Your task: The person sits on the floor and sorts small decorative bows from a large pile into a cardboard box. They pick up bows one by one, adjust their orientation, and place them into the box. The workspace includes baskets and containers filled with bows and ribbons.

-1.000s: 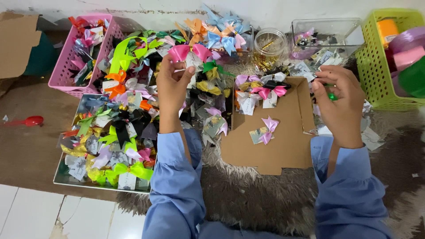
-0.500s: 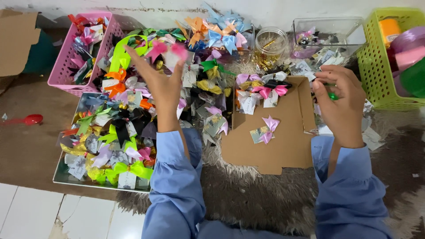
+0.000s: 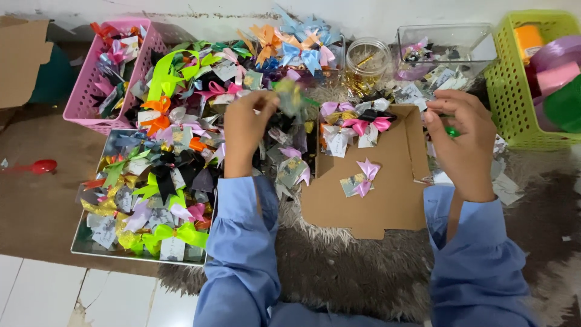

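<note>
My left hand (image 3: pixel 247 128) is raised over a big heap of small ribbon bows on cards (image 3: pixel 200 97). Its fingertips pinch a blurred greenish-gold bow (image 3: pixel 291 97). My right hand (image 3: pixel 465 140) hovers at the right edge of a flat brown cardboard piece (image 3: pixel 387 206), its fingers closed around a small green object (image 3: pixel 452 131) that is mostly hidden. A pink bow on a card (image 3: pixel 363 178) lies on the cardboard. More pink, black and lilac bows (image 3: pixel 357 124) sit at the cardboard's far edge. Both arms wear blue sleeves.
A pink basket (image 3: pixel 85 100) of bows stands far left, with a shallow tray (image 3: pixel 78 242) of bows in front. Behind are a glass jar (image 3: pixel 369 57) and a clear box (image 3: pixel 478 45). A green basket (image 3: pixel 511 103) holds ribbon rolls. A red spoon (image 3: pixel 37 166) lies left. Grey fur rug (image 3: pixel 339 272) below.
My left hand held a pink bow above the heap, then swung left. It is now further right and pinches a greenish-gold bow instead. My right hand has barely moved.
</note>
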